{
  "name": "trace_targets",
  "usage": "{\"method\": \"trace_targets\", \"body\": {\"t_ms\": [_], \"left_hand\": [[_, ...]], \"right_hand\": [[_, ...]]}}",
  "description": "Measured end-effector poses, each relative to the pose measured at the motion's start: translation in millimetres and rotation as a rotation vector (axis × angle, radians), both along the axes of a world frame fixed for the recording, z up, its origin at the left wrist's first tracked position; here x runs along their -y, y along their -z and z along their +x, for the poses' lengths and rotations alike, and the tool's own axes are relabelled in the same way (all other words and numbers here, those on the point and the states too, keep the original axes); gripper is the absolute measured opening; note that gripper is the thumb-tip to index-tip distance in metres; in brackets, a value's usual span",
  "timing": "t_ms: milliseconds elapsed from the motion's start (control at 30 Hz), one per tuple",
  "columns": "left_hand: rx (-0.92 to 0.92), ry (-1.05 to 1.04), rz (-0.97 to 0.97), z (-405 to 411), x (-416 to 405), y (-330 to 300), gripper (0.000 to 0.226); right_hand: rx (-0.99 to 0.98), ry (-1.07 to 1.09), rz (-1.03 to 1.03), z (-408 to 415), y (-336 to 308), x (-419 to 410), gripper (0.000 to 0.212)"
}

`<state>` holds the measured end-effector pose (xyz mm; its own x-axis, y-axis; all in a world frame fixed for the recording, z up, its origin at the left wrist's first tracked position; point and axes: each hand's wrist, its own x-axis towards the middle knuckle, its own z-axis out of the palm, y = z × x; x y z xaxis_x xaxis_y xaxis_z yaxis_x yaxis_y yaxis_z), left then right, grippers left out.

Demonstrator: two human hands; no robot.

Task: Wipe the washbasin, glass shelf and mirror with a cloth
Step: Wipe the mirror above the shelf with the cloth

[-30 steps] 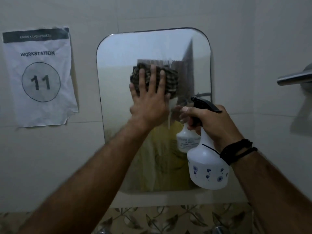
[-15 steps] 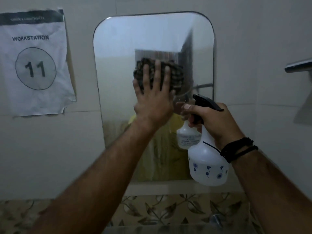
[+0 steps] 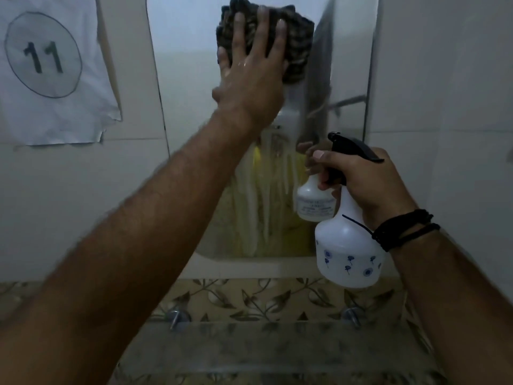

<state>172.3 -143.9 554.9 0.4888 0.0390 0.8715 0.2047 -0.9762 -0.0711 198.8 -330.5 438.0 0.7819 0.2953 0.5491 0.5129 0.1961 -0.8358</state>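
Note:
A rounded mirror [image 3: 191,79] hangs on the tiled wall, with streaks of liquid running down its lower half. My left hand [image 3: 251,76] lies flat with spread fingers on a dark checked cloth [image 3: 298,37], pressing it against the upper middle of the mirror. My right hand [image 3: 363,182] grips the black trigger head of a white spray bottle [image 3: 347,254] with small blue flowers, held upright in front of the mirror's lower right corner. Below the mirror a dusty glass shelf [image 3: 263,348] juts out from the wall on two metal brackets. The washbasin is out of view.
A paper sign [image 3: 55,73] with the number 11 in a circle is stuck to the wall left of the mirror. A band of leaf-patterned tiles [image 3: 249,298] runs between mirror and shelf. Black cords [image 3: 405,229] circle my right wrist.
The view has tilted down, bringing the glass shelf into sight. My left hand and the cloth sit a little higher on the mirror. The spray bottle has stayed at the lower right corner.

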Motion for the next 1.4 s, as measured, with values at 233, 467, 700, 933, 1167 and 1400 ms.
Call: {"method": "trace_targets", "body": {"t_ms": [233,467,700,933,1167,1400], "left_hand": [[-0.017,0.012,0.025,-12,-12,156,0.068],[0.04,-0.008,-0.037,-6,-6,62,0.058],[0.111,0.015,-0.008,0,-9,151,0.064],[0.062,0.007,-0.009,3,0,200,0.072],[0.125,0.004,-0.032,10,-3,120,0.059],[-0.039,0.031,-0.057,-10,16,291,0.077]], "right_hand": [[-0.03,-0.004,0.026,-5,19,3,0.009],[-0.058,-0.004,0.008,-6,28,-5,0.012],[-0.122,0.022,-0.018,1,63,-7,0.03],[-0.165,0.047,-0.049,0,83,-4,0.032],[-0.17,0.067,-0.064,4,86,0,0.025],[-0.219,0.068,-0.092,0,102,7,0.018]]}}
